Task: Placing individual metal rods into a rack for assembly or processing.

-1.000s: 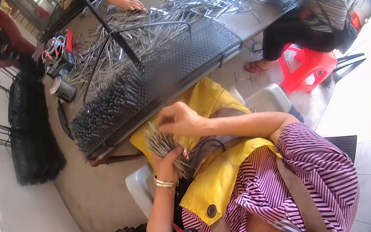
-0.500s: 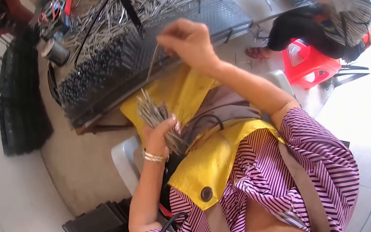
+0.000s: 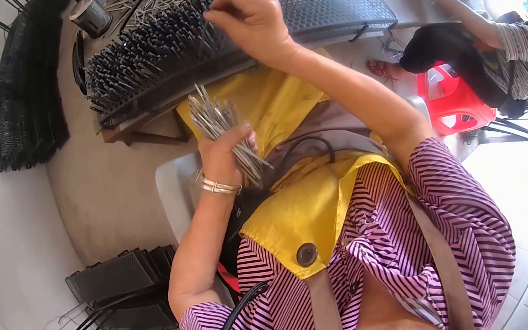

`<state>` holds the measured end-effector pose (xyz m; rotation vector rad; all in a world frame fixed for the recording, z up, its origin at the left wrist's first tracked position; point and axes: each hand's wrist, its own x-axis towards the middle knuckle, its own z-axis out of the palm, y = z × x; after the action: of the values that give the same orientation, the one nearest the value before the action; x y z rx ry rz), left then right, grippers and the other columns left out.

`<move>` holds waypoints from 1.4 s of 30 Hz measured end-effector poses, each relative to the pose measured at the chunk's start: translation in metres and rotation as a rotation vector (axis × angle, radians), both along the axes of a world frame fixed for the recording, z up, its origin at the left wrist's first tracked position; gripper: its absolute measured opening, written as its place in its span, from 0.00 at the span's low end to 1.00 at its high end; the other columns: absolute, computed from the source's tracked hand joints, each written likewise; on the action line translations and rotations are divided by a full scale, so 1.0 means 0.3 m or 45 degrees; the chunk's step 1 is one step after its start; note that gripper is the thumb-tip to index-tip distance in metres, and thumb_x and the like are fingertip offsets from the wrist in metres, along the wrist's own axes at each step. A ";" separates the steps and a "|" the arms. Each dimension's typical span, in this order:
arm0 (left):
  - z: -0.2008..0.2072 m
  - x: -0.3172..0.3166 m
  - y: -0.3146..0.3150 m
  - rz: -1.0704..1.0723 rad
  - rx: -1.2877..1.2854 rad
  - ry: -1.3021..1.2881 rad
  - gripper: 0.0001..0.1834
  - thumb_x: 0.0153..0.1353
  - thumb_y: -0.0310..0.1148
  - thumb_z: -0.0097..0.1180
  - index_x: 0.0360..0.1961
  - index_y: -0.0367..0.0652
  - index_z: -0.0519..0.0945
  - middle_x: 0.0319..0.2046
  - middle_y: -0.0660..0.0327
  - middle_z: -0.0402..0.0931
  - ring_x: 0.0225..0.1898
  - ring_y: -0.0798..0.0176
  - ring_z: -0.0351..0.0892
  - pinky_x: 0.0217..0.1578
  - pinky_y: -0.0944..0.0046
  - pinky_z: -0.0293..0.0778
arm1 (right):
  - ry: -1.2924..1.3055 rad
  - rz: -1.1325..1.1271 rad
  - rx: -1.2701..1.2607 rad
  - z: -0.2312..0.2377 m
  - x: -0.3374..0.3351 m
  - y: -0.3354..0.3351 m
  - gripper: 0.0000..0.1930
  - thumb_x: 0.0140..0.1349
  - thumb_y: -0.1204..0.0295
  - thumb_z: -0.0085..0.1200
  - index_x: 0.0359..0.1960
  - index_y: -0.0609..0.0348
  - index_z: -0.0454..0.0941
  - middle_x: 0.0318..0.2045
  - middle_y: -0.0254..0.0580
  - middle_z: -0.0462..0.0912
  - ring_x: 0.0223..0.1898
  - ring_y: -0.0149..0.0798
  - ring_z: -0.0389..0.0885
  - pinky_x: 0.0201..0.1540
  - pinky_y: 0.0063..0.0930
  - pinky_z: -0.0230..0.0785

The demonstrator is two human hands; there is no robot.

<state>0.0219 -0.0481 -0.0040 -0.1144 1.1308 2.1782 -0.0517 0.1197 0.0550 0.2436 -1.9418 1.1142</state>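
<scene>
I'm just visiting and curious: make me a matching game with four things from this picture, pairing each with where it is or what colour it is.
Things:
1. bundle of metal rods
2. plastic stool
3. apron
4. right hand

Descriptions:
A. red, at the right beside a seated co-worker
B. yellow, over the person's lap and chest
C. gripped in the left hand
D. raised over the dark pin-filled rack

Pairs: 1-C, 2-A, 3-B, 4-D

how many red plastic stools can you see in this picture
1: the red plastic stool stands at the right, under a seated co-worker whose body covers part of it. Others may be hidden out of view.
</scene>
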 end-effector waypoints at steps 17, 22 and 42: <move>-0.005 -0.003 0.007 -0.010 -0.046 0.024 0.21 0.46 0.19 0.52 0.44 0.35 0.66 0.23 0.55 0.70 0.20 0.61 0.71 0.20 0.64 0.70 | -0.383 0.033 0.887 0.070 -0.094 -0.051 0.04 0.43 0.73 0.50 0.20 0.60 0.72 0.20 0.48 0.76 0.26 0.52 0.76 0.27 0.42 0.67; -0.002 0.000 0.013 -0.024 -0.038 0.020 0.21 0.45 0.19 0.53 0.44 0.35 0.66 0.23 0.55 0.70 0.20 0.61 0.71 0.20 0.63 0.70 | -0.575 0.072 0.905 0.138 -0.104 -0.035 0.08 0.39 0.74 0.48 0.23 0.60 0.76 0.24 0.50 0.77 0.31 0.52 0.77 0.31 0.42 0.69; -0.004 0.018 0.017 -0.058 -0.041 0.090 0.11 0.46 0.19 0.54 0.34 0.32 0.72 0.23 0.55 0.73 0.20 0.61 0.74 0.19 0.65 0.72 | -1.082 0.547 -0.008 -0.061 0.280 -0.018 0.13 0.41 0.71 0.59 0.24 0.71 0.75 0.15 0.48 0.76 0.18 0.34 0.75 0.22 0.27 0.67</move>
<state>0.0273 -0.0430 -0.0052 -0.0252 1.1971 2.1388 0.0323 0.1143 0.0367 0.2037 -2.7071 1.6895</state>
